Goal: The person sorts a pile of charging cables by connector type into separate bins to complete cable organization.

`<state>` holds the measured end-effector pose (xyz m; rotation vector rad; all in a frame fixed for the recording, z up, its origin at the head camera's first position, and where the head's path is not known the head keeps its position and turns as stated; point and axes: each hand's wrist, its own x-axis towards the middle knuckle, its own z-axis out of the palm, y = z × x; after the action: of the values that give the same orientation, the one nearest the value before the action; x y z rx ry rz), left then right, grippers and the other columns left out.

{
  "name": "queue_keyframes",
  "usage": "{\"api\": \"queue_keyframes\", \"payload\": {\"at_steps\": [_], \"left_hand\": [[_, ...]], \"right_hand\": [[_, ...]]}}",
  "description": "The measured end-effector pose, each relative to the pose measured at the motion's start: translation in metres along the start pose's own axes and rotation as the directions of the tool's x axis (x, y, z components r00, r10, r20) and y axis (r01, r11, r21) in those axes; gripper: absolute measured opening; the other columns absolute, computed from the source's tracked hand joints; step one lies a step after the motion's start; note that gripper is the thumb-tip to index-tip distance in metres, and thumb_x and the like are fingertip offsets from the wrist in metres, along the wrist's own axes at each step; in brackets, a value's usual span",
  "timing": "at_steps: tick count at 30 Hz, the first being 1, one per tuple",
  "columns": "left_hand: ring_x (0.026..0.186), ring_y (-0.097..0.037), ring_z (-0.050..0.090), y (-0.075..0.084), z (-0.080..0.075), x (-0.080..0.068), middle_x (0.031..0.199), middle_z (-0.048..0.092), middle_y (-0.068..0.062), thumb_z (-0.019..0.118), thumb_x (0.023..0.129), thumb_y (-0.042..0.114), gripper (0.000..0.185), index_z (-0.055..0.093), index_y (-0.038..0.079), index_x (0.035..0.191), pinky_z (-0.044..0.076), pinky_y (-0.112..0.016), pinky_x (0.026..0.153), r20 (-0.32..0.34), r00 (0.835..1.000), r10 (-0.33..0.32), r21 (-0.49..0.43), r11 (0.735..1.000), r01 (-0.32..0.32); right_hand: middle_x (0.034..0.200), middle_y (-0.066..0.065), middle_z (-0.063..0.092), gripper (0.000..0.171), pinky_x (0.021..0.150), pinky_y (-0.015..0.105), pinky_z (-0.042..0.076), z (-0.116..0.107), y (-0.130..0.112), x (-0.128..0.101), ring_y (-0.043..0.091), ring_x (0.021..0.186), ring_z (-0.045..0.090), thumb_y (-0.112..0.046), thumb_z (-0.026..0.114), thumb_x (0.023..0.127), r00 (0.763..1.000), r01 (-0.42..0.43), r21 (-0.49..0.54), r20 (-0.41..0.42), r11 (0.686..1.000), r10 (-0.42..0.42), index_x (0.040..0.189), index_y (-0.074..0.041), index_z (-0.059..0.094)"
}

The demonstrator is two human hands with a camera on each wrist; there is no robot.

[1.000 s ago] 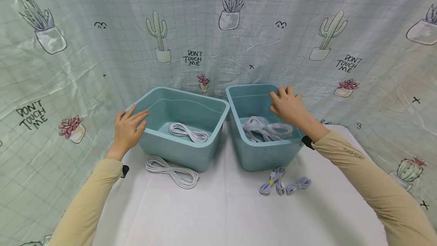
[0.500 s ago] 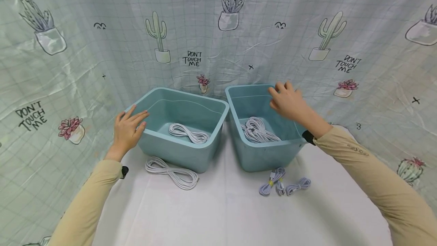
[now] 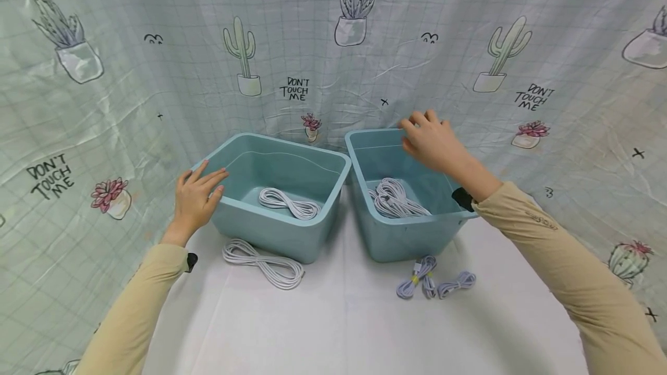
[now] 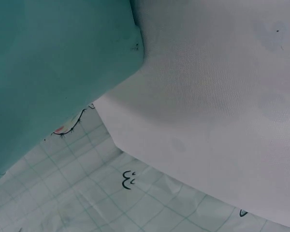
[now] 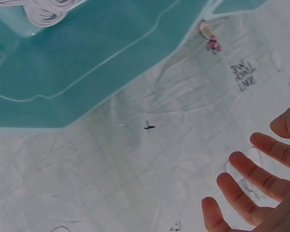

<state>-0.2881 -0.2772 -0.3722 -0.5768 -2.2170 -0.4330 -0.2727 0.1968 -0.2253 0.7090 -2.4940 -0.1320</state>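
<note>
Left hand (image 3: 195,195) laid flat on the left rim of the left bin (image 3: 271,230), at nine o'clock of it, grip spread with fingers straight, pinching nothing. Right hand (image 3: 429,143) raised over the far side of the right bin (image 3: 401,242), at about one o'clock of its opening, grip loose and spread, fingers (image 5: 251,166) apart and empty in the right wrist view. Inside the left bin, one coil of white cable (image 3: 289,202) on the floor. Inside the right bin, a pile of white cable (image 3: 396,200), below and toward seven o'clock of the right hand, not touched by it. On the white table (image 3: 344,323), a long white cable loop (image 3: 263,262) just in front of the left bin at six o'clock, and two small bundled cables (image 3: 435,283) in front of the right bin, also at six o'clock. Behind both bins, at twelve o'clock, a cactus-print curtain (image 3: 312,45). Left wrist view filled with bin wall, tablecloth and curtain only.
</note>
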Motion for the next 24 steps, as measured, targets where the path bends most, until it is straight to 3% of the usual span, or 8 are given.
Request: {"api": "queue_keyframes", "payload": {"at_steps": [7,13,19,24], "left_hand": [[0.124,-0.035,0.041,0.000,0.001,0.001,0.113,0.063,-0.013,0.028,0.093,0.050,0.058,0.064,0.008,0.110,0.023,-0.056,0.099,-0.010,1.000,0.000,-0.001,1.000,0.000],[0.125,-0.034,0.041,0.000,0.000,0.000,0.114,0.062,-0.013,0.028,0.093,0.050,0.058,0.064,0.009,0.111,0.023,-0.056,0.100,-0.001,1.000,-0.006,0.004,1.000,0.006],[0.125,-0.033,0.041,0.001,0.000,0.000,0.114,0.062,-0.012,0.031,0.093,0.048,0.054,0.064,0.010,0.111,0.024,-0.056,0.099,-0.001,1.000,-0.002,0.005,1.000,0.002],[0.125,-0.033,0.041,0.001,0.000,0.001,0.114,0.063,-0.012,0.030,0.093,0.048,0.054,0.064,0.010,0.111,0.024,-0.057,0.098,-0.008,1.000,0.002,0.004,1.000,-0.002]], "right_hand": [[0.100,0.014,0.054,0.022,0.051,0.042,0.040,-0.012,-0.014,-0.008,0.034,0.083,0.047,-0.015,0.057,0.085,0.988,0.109,0.025,-0.112,0.994,-0.105,0.106,-0.008,0.055],[0.098,0.012,0.056,0.024,0.048,0.037,0.039,-0.015,-0.035,-0.012,0.030,0.079,0.048,-0.014,0.061,0.083,0.961,0.209,0.044,-0.194,0.977,-0.197,0.105,-0.007,0.057],[0.101,0.010,0.058,0.026,0.051,0.034,0.038,-0.015,-0.064,-0.021,0.026,0.080,0.048,-0.014,0.061,0.082,0.946,0.278,0.096,-0.200,0.956,-0.255,0.108,-0.008,0.057],[0.099,0.006,0.058,0.028,0.049,0.028,0.035,-0.012,-0.086,-0.027,0.022,0.078,0.048,-0.017,0.063,0.081,0.924,0.331,0.067,-0.227,0.941,-0.308,0.108,-0.010,0.057]]}}
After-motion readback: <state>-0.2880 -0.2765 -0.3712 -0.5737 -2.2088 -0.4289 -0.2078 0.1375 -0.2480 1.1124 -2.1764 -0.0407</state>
